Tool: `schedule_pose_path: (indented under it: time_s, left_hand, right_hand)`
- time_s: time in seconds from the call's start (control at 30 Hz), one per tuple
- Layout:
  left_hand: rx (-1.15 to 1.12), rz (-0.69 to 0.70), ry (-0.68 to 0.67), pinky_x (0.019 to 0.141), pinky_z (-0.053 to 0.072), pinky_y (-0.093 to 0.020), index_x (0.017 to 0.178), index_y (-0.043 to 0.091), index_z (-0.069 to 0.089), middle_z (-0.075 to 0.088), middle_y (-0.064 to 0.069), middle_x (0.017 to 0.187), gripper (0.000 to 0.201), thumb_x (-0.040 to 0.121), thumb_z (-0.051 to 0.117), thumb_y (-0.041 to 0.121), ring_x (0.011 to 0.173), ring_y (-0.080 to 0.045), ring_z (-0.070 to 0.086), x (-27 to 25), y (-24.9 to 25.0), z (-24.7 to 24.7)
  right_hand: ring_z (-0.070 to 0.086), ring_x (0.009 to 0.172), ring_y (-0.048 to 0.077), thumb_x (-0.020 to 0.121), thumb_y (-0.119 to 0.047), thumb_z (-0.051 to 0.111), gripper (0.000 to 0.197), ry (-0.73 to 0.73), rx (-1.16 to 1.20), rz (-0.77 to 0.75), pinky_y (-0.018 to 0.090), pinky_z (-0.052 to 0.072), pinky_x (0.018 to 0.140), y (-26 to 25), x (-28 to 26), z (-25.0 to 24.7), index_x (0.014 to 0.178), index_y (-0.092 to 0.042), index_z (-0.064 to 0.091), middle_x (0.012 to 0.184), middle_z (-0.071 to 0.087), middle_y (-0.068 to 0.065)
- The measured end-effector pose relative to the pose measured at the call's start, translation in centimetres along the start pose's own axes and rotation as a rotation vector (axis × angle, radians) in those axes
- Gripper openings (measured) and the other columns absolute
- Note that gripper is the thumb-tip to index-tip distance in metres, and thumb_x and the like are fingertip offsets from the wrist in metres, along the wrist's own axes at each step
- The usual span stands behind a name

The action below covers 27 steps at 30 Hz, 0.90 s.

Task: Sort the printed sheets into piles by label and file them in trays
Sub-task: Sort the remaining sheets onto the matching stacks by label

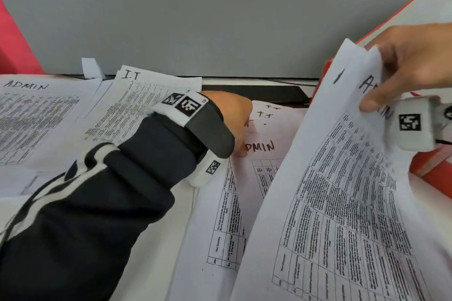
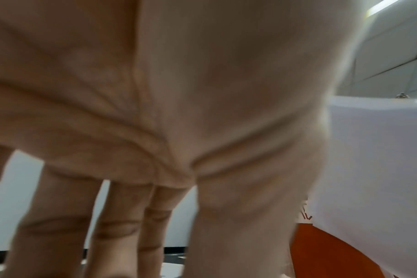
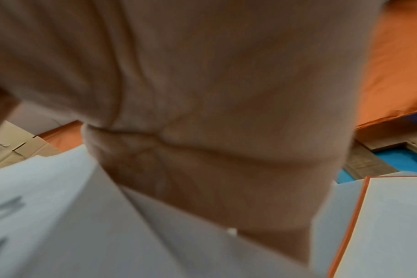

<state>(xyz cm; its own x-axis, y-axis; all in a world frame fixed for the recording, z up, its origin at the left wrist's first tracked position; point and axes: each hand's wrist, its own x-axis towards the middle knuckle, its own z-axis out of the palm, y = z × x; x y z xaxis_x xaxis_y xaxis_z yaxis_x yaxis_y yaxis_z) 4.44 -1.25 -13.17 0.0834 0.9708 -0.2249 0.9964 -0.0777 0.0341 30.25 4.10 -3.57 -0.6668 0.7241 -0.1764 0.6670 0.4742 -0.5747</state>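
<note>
The right hand has its fingers curled over the top edge of a lifted ADMIN sheet, thumb in front, pinching the paper so it bows up off the stack. The left hand rests on the centre stack, beside the handwritten "ADMIN" on its top page; the head view hides its fingertips behind the knuckles. The left wrist view fills that gap: the left fingers hang straight and slightly apart, pointing down toward the paper, clamped on nothing, though blur keeps the actual contact unclear. The right wrist view shows only a blurred palm against white paper, plus an orange-edged tray just beside it, which the head view shows as a red tray behind the lifted sheet.

Left of the centre stack, an I.T pile overlaps an ADMIN pile at the counter's left edge; a dark sleeve crosses in front of them. A bare strip of counter runs between the papers and the grey wall; the lifted sheet's right edge touches the red tray
</note>
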Motion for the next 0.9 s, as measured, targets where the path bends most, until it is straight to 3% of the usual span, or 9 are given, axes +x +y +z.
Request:
schedule_pose_path:
  time_s: [0.1, 0.13, 0.2, 0.3, 0.43, 0.5, 0.57, 0.73, 0.9]
  left_hand:
    - [-0.029, -0.008, 0.066, 0.07, 0.052, -0.03, 0.101, 0.022, 0.067, 0.069, 0.003, 0.095, 0.035, 0.076, 0.085, 0.038, 0.082, -0.017, 0.064, 0.1, 0.0, -0.2]
    - [-0.053, -0.005, 0.095, 0.07, 0.053, -0.031, 0.097, 0.02, 0.069, 0.069, 0.003, 0.089, 0.031, 0.077, 0.085, 0.038, 0.079, -0.017, 0.063, -0.1, -0.1, -0.5]
    - [-0.073, -0.003, 0.144, 0.074, 0.055, -0.034, 0.086, 0.017, 0.068, 0.066, 0.003, 0.077, 0.027, 0.08, 0.082, 0.039, 0.079, -0.021, 0.064, -0.4, -0.2, -1.3]
    - [-0.075, -0.019, 0.181, 0.073, 0.052, -0.035, 0.067, 0.019, 0.051, 0.056, 0.004, 0.065, 0.036, 0.087, 0.076, 0.036, 0.076, -0.022, 0.06, -0.8, -0.5, -1.9]
    - [-0.103, -0.081, 0.211, 0.08, 0.06, -0.041, 0.086, 0.017, 0.071, 0.068, 0.002, 0.073, 0.024, 0.08, 0.082, 0.037, 0.081, -0.023, 0.069, -0.9, -0.9, -2.2]
    - [-0.118, -0.117, 0.259, 0.073, 0.061, -0.041, 0.087, 0.021, 0.076, 0.072, 0.002, 0.076, 0.03, 0.068, 0.089, 0.039, 0.075, -0.023, 0.069, -1.1, -0.9, -2.4]
    - [-0.151, -0.137, 0.288, 0.07, 0.062, -0.042, 0.084, 0.021, 0.075, 0.072, 0.002, 0.076, 0.034, 0.06, 0.093, 0.038, 0.072, -0.024, 0.069, -1.2, -0.9, -2.6]
    - [-0.144, -0.141, 0.306, 0.069, 0.06, -0.039, 0.076, 0.022, 0.069, 0.069, 0.002, 0.074, 0.033, 0.062, 0.092, 0.041, 0.07, -0.022, 0.067, -1.4, -1.1, -2.8]
    - [-0.096, -0.105, 0.255, 0.073, 0.055, -0.035, 0.084, 0.02, 0.072, 0.071, 0.002, 0.081, 0.024, 0.076, 0.085, 0.039, 0.08, -0.022, 0.068, -1.5, -1.0, -2.7]
  right_hand:
    - [0.08, 0.086, 0.031, 0.057, -0.031, 0.097, 0.036, -0.097, -0.002, 0.022, 0.035, 0.065, 0.069, -0.3, 0.3, 0.6, 0.089, -0.02, 0.084, 0.094, 0.081, 0.01]
    - [0.079, 0.087, 0.032, 0.065, -0.031, 0.096, 0.031, -0.095, 0.0, 0.034, 0.039, 0.065, 0.072, -0.5, 0.4, 0.8, 0.091, -0.019, 0.083, 0.096, 0.081, 0.011]
    - [0.079, 0.087, 0.032, 0.072, -0.018, 0.088, 0.02, -0.105, -0.009, 0.044, 0.044, 0.064, 0.075, -0.8, 0.5, 1.0, 0.092, -0.017, 0.083, 0.095, 0.081, 0.011]
    - [0.08, 0.086, 0.03, 0.073, -0.01, 0.081, 0.021, -0.123, -0.073, 0.046, 0.039, 0.065, 0.075, -1.4, 0.8, 1.5, 0.093, -0.016, 0.083, 0.094, 0.081, 0.008]
    - [0.078, 0.075, 0.035, 0.079, -0.011, 0.085, 0.016, -0.107, -0.188, 0.045, 0.035, 0.064, 0.063, -2.8, 1.2, 2.7, 0.089, -0.023, 0.081, 0.086, 0.081, 0.002]
    - [0.069, 0.048, 0.015, 0.081, -0.009, 0.084, 0.014, -0.091, -0.208, 0.059, 0.02, 0.05, 0.043, -3.2, 1.2, 3.1, 0.083, -0.023, 0.081, 0.069, 0.078, -0.002]
    - [0.052, 0.033, 0.004, 0.083, -0.007, 0.082, 0.013, -0.076, -0.226, 0.069, 0.015, 0.037, 0.033, -3.5, 1.3, 3.4, 0.085, -0.02, 0.08, 0.054, 0.07, -0.005]
    - [0.05, 0.03, 0.003, 0.085, -0.003, 0.079, 0.013, -0.078, -0.203, 0.08, 0.009, 0.033, 0.031, -3.6, 1.4, 3.5, 0.094, -0.012, 0.079, 0.047, 0.064, -0.008]
    - [0.067, 0.048, 0.004, 0.083, -0.008, 0.082, 0.017, -0.135, -0.232, 0.046, 0.01, 0.045, 0.042, -3.4, 1.6, 3.7, 0.091, -0.022, 0.081, 0.069, 0.077, -0.007]
